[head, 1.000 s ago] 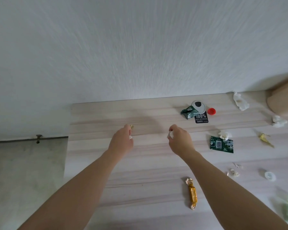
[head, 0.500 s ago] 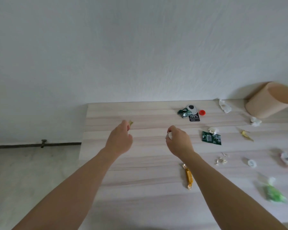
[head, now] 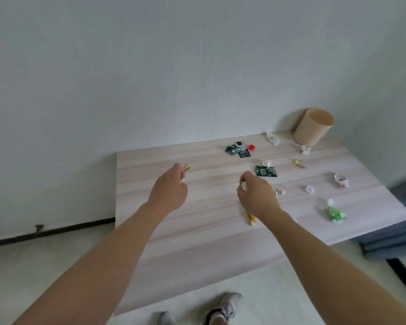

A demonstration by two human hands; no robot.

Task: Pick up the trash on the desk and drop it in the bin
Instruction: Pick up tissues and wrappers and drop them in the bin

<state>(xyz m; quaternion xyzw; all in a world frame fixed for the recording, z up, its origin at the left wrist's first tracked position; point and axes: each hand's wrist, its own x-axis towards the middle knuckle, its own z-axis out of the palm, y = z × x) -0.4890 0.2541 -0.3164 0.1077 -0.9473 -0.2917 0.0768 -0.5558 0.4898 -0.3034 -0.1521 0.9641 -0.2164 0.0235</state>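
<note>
My left hand (head: pixel 170 192) is closed over the desk (head: pixel 197 242), and a small yellow-green scrap (head: pixel 186 167) sticks out past its fingertips. My right hand (head: pixel 256 195) is closed around a small white scrap (head: pixel 242 186). A tan bin (head: pixel 313 130) stands upright at the desk's far right corner against the wall. Trash lies scattered to the right of my hands: a gold candy wrapper (head: pixel 252 219) partly under my right wrist, a green packet (head: pixel 266 171), a dark wrapper cluster (head: pixel 238 148) with a red cap (head: pixel 251 147), and a bright green bag (head: pixel 335 213).
White tissue wads (head: pixel 272 137) (head: pixel 305 149) lie near the bin. A yellow scrap (head: pixel 299 163), a white cap (head: pixel 309 189), a red-and-white wrapper (head: pixel 341 180) and clear scraps (head: pixel 280 190) lie mid-right. A blue-grey seat (head: pixel 394 233) stands off the desk's right edge. My shoes (head: pixel 225 308) show below.
The view has pulled back and swung right, bringing the bin, the desk's right edge and my shoes into sight. Both hands stay closed on their scraps in about the same place.
</note>
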